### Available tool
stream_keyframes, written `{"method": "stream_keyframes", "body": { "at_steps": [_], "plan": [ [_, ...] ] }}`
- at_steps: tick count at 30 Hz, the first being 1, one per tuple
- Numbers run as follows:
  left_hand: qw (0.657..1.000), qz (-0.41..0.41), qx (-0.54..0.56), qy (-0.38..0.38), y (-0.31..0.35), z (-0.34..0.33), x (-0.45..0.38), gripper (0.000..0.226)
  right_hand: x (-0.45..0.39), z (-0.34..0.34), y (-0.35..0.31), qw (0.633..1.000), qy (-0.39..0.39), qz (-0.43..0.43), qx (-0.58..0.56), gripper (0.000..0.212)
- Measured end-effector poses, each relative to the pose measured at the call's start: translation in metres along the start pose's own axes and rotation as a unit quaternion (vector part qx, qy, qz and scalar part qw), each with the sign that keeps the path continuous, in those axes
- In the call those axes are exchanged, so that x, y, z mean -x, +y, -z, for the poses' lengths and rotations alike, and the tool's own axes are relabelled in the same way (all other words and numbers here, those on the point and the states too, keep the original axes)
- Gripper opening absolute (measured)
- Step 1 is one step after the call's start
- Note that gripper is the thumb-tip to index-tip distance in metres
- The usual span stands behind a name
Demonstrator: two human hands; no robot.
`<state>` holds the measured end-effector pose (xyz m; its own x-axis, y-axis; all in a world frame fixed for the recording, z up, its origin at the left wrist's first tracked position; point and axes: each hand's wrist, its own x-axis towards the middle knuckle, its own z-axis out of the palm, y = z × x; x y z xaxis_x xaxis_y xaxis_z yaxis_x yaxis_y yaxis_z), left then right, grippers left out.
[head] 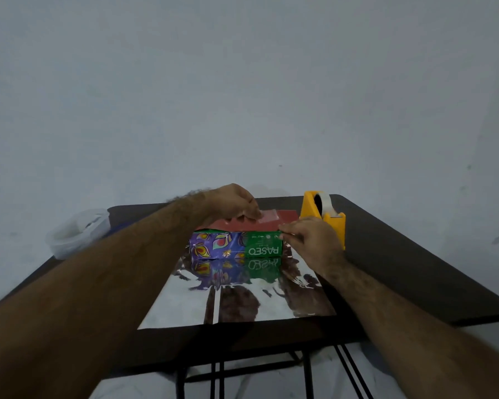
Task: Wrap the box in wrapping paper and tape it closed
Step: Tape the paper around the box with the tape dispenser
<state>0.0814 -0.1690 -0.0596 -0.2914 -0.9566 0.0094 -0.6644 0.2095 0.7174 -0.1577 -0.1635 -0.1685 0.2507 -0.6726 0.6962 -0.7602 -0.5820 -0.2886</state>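
On the dark desk [415, 272], the green box [264, 246] sits on shiny wrapping paper [185, 300], partly covered on its left. The left hand [236, 203] pinches a tape strip [267, 216] over the box top with curled fingers; the right hand [311, 240] pinches the strip's near end. A yellow tape dispenser [326, 217] stands just right.

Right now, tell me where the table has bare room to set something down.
The table is bare right of the tape dispenser, out to its right edge, and along the near edge below the wrapping paper. It is crowded mid-table: the box, left hand and right hand. A plastic bag sits at the left edge.
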Motion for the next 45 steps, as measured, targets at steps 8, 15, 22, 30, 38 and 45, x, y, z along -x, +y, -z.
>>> {"method": "stream_keyframes", "body": {
  "at_steps": [8, 15, 22, 30, 38, 45],
  "plan": [
    [0.994, 0.018, -0.087, -0.066, 0.004, -0.007, -0.021, 0.022, 0.008, -0.017, 0.004, 0.987, 0.066, -0.073, -0.129, 0.018],
    [0.991, 0.016, -0.111, -0.074, -0.002, -0.009, -0.025, 0.025, 0.012, -0.024, 0.007, 0.973, 0.087, -0.100, -0.190, 0.018],
    [0.989, 0.021, -0.131, -0.071, -0.001, -0.010, -0.027, 0.025, 0.014, -0.026, 0.008, 0.970, 0.088, -0.115, -0.197, 0.018],
    [0.983, 0.040, -0.162, -0.073, 0.006, -0.016, -0.035, 0.022, 0.014, -0.025, 0.004, 0.970, 0.095, -0.111, -0.196, 0.018],
    [0.972, 0.078, -0.216, -0.048, 0.015, -0.018, -0.042, 0.022, 0.013, -0.024, 0.001, 0.971, 0.103, -0.107, -0.189, 0.016],
    [0.956, 0.121, -0.268, -0.007, 0.020, -0.010, -0.038, 0.035, 0.013, -0.022, 0.000, 0.974, 0.100, -0.099, -0.179, 0.017]
  ]
}}
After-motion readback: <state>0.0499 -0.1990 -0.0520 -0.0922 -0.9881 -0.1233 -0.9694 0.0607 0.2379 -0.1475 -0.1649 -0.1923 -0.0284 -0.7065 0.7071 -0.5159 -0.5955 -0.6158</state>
